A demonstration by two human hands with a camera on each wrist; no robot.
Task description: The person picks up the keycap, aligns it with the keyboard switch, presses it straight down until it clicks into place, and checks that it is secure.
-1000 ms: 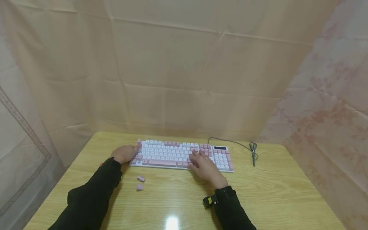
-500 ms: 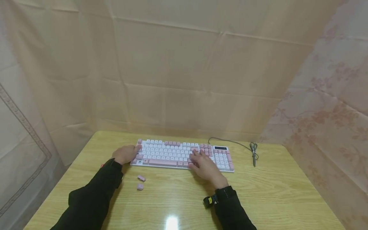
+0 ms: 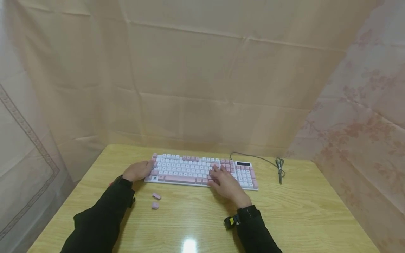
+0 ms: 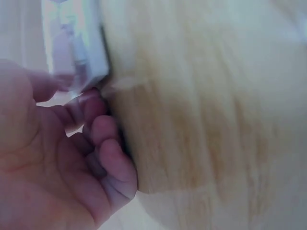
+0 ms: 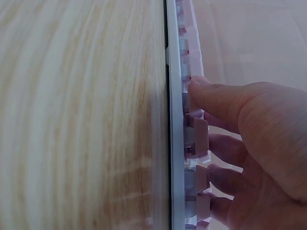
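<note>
A white and pink keyboard (image 3: 180, 170) lies toward the back of the wooden table. At its left end, my left hand (image 3: 138, 170) grips the side edge, thumb on top and the other fingers curled at the edge. The left wrist view shows that thumb and the fingertips (image 4: 104, 129) close around the keyboard's corner (image 4: 79, 48). Toward the keyboard's right part, my right hand (image 3: 226, 182) rests its spread, relaxed fingers on the keys. In the right wrist view its thumb (image 5: 211, 96) touches the front row of keys. Two loose pink keycaps (image 3: 155, 205) lie in front of the keyboard.
From the back of the keyboard, a dark cable (image 3: 253, 155) runs right to a tied bundle (image 3: 280, 168) on the table (image 3: 303, 211). A beige cloth (image 3: 202, 77) hangs behind the table, and a floral cloth (image 3: 357, 123) hangs at the right.
</note>
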